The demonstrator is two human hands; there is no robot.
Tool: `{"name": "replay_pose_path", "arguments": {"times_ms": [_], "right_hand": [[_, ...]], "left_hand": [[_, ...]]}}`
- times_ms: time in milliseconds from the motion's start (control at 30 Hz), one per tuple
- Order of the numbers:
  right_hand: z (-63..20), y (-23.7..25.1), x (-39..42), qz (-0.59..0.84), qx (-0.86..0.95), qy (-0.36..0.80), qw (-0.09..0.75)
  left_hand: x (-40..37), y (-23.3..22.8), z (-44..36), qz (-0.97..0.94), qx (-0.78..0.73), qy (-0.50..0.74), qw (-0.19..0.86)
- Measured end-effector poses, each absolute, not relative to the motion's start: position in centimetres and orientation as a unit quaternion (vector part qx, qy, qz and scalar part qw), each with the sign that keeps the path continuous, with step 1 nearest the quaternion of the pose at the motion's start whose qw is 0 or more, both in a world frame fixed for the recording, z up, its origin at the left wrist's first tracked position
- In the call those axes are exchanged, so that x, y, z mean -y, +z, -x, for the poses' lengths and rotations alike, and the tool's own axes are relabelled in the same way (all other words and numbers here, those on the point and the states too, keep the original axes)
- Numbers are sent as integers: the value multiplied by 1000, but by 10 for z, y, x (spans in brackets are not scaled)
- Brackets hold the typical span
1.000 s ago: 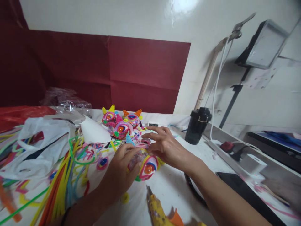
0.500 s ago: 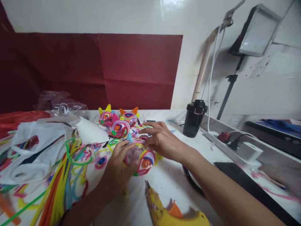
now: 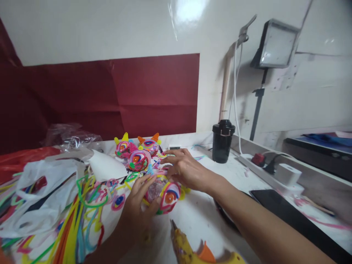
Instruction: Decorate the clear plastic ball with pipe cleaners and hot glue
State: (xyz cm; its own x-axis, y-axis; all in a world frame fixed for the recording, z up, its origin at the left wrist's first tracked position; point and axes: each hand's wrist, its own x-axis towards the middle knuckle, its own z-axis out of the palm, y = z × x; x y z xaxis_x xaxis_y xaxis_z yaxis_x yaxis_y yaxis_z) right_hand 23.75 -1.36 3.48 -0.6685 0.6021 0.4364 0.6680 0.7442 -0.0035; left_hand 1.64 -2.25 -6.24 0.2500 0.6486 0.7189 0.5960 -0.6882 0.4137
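My left hand (image 3: 139, 205) grips a round ornament (image 3: 165, 194) wound with pink, yellow and orange pipe-cleaner swirls, resting on the white table (image 3: 200, 216). My right hand (image 3: 185, 168) lies flat over the ornament's far top side, fingers stretched left and touching it. Just behind stand three finished swirled ornaments (image 3: 139, 152) with yellow and orange horns. Small coiled pipe-cleaner pieces (image 3: 118, 201) lie to the left of my left hand.
A yellow glue gun (image 3: 189, 253) lies at the front edge. Loose pipe cleaners (image 3: 74, 227) and white plastic bags (image 3: 46, 190) cover the left. A black jar (image 3: 222, 141), a power strip (image 3: 275, 174), a dark tablet (image 3: 288, 216) and a lamp (image 3: 276, 46) stand right.
The view shifted slightly; both hands stay on the ornament, with the right hand's fingers settling lower over its top.
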Motion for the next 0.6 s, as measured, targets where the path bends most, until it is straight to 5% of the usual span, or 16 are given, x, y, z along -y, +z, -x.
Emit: {"name": "replay_pose_path", "arguments": {"times_ms": [600], "right_hand": [[-234,37,15,351,909,-66,214]], "left_hand": [[8,-76,-2,-808,-370,457,-39]]}}
